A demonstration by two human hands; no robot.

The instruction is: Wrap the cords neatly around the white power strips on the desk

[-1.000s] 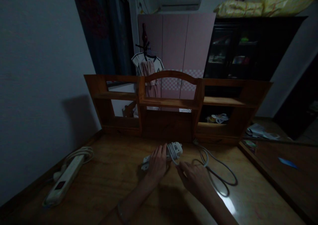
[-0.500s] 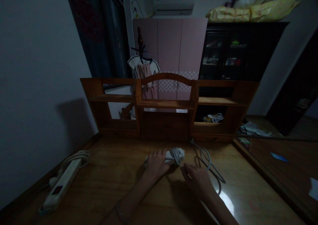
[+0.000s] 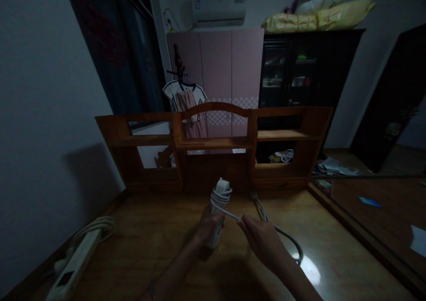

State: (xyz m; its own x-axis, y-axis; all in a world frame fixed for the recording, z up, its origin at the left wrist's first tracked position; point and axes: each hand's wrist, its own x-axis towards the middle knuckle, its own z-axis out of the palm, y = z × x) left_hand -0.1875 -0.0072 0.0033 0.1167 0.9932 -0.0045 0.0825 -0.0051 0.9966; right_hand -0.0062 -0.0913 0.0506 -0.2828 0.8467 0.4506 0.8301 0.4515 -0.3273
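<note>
A white power strip (image 3: 217,235) stands tilted up over the wooden surface, with my left hand (image 3: 207,224) closed around its middle. Several turns of grey cord (image 3: 220,197) wrap its upper end. From those turns the cord runs taut to my right hand (image 3: 261,239), which pinches it to the right of the strip. The loose part of the cord trails behind my right hand, and its plug (image 3: 254,195) lies near the foot of the shelf unit.
A second power strip (image 3: 75,265) with coiled cord lies at the left by the wall. Across the back stands a wooden shelf unit (image 3: 216,143). A raised wooden edge (image 3: 349,230) borders the surface at right, with a blue card (image 3: 370,201) beyond it.
The power strip has gone from lying sideways to being tilted upright in my left hand. My right hand still pinches the cord, now drawn out to the right. The view has shifted slightly.
</note>
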